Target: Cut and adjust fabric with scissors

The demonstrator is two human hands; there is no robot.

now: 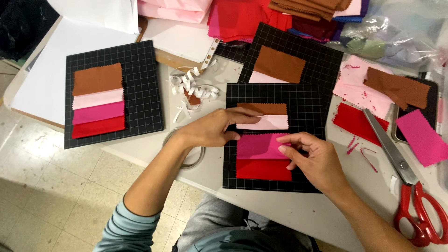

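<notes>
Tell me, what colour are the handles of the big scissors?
Red. The scissors' handles show best in the head view, at the lower right of the table.
</notes>
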